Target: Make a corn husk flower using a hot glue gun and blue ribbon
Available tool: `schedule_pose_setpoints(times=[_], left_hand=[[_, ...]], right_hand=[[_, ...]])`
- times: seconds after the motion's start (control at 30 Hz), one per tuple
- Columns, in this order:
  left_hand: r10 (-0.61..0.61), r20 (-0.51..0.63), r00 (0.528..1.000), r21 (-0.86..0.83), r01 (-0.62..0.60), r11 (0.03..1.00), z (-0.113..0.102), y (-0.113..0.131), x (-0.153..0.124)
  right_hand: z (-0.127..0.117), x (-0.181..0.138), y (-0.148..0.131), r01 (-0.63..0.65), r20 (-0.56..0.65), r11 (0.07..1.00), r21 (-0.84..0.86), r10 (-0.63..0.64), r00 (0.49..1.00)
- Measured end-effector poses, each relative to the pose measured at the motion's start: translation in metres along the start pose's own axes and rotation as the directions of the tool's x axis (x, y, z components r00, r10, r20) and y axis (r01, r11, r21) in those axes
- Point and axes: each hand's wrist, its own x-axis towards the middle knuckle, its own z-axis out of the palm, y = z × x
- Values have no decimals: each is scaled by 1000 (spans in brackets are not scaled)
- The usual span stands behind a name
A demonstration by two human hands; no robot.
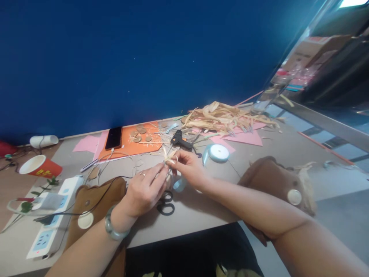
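Both hands meet at the centre, fingertips narrowed to a pinch: the right hand (188, 167) grips a pale husk piece (168, 157) between thumb and finger, and the left hand (147, 190) has its fingers closed on the lower end of it, partly out of sight. A jade-like bangle (111, 227) circles the left wrist.

Taking the husk piece as the middle of the clock, black-handled scissors (165, 207) lie at six, partly covered by the left hand, and a loop of pale blue ribbon (179, 185) at five. A black glue gun (181, 140) rests near the fingers at one, and a ribbon spool (218, 152) at three. Beyond the glue gun, towards two, a heap of dried husks (213, 117) spreads over pink sheets (248, 137). At ten an orange sheet (131, 148) bears a dark phone (113, 137) and small brown discs (148, 138). The left forearm crosses one brown bag (98, 194) at eight; the right forearm passes before another (268, 181) at four. A power strip (56, 215) with plugs in it lies farther out at eight.

At nine, a red cup (52, 169) carries yellow characters, too blurred to read.

Counted: two brown bags, each with one large pale button showing, one spool, one glue gun, one phone, and at least four discs on the orange sheet.
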Motion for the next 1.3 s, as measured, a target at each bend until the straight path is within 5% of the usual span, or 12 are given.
schedule_pose_setpoints(times=[0.2, 0.3, 0.33, 0.4, 0.43, 0.53, 0.67, 0.77, 0.97, 1.3], left_hand=[[211, -128, 969, -272, -239, 932, -15, 0, 0], [-82, -140, 987, -562, -11, 827, -14, 3, 1], [-315, -158, 936, -677, 129, 724, -11, 2, 2], [-708, -97, 699, -872, 284, 400, -3, -1, 6], [-798, 17, 602, -901, 356, 249, 2, -4, 9], [-795, 454, 402, -814, 550, -186, 12, -13, 15], [-521, 788, 329, -594, 631, -499, 12, -15, 16], [-453, 829, 328, -552, 612, -566, 9, -11, 17], [-497, 823, 274, -544, 630, -554, 4, -8, 24], [-461, 835, 301, -540, 611, -579, 7, -4, 18]], right_hand=[[0, 1, 2, -35, -6, 999, 40, 35, 999], [0, 1, 1, -41, 5, 998, 55, 40, 999], [0, 1, 1, -36, 7, 998, 59, 36, 999], [0, 1, 1, -27, 6, 998, 60, 27, 1000], [1, 1, 0, -26, 6, 998, 59, 25, 1000], [1, 0, 0, -33, 9, 997, 67, 33, 999], [2, 0, -3, -52, 19, 996, 73, 51, 999], [2, -1, -4, -65, 33, 995, 72, 63, 997], [3, -2, -3, -71, 40, 995, 66, 69, 997], [4, -4, -3, -80, 41, 994, 79, 77, 996]])
